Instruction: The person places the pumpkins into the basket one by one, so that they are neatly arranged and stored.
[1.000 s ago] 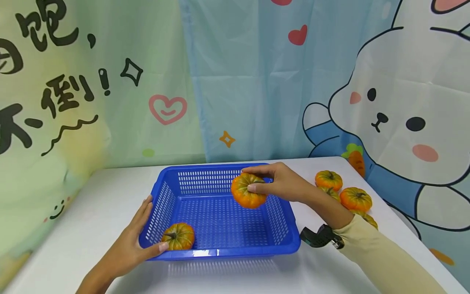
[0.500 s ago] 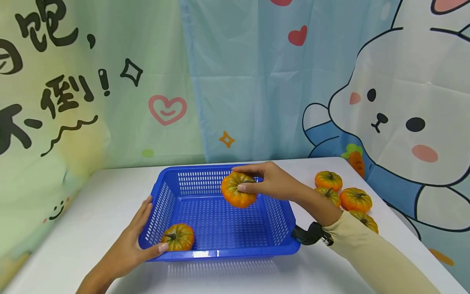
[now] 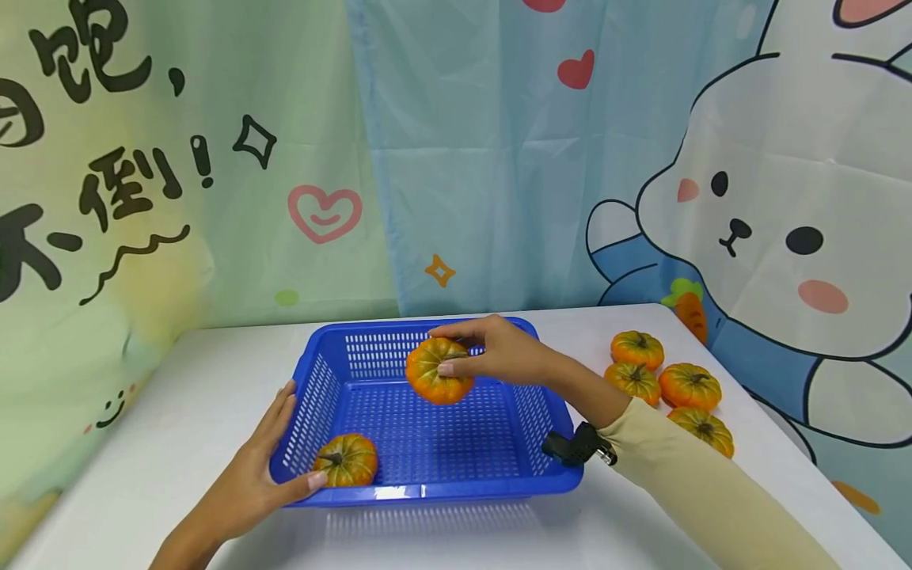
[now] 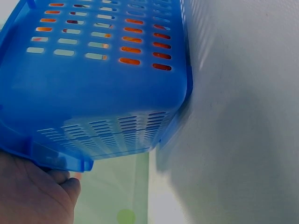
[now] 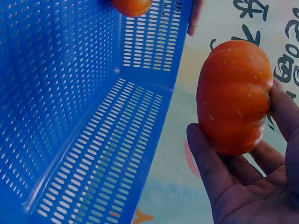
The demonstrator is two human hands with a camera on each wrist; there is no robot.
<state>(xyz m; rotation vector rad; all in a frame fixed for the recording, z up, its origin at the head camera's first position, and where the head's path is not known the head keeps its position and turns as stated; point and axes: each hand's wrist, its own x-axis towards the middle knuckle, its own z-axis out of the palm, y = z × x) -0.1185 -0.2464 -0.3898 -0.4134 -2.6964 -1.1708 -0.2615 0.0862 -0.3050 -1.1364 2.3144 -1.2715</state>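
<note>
The held pumpkin (image 3: 431, 376), orange with pale green-yellow streaks at the top, is up in the air, seen in the head view against the far middle part of the blue basket (image 3: 456, 491); the right wrist view shows it apart from the basket's rim. The right hand (image 3: 502, 352) pinches it from the right, with the thumb on its near side and the fingers on its far side. A second pumpkin (image 3: 347, 460) sits inside the basket, in the near left corner, its stem pointing left. At that same corner is the left hand (image 3: 252, 467), with its thumb at the near rim and its fingers stretched out along the outside of the left wall, spread away from the thumb. The thumb tip is just beside the second pumpkin; whether they touch cannot be told. The slotted basket rests on a white table (image 3: 228, 388). To its right, near the far right edge of the table, is a group of four pumpkins (image 3: 691, 386) close together. A pale yellow sleeve (image 3: 712, 491) covers the right forearm, and a black wrist device (image 3: 575, 445) shows by its cuff. Beyond the table hangs a printed curtain (image 3: 463, 198), green on the left with dark writing, blue on the right with a large white rabbit (image 3: 769, 190).
</note>
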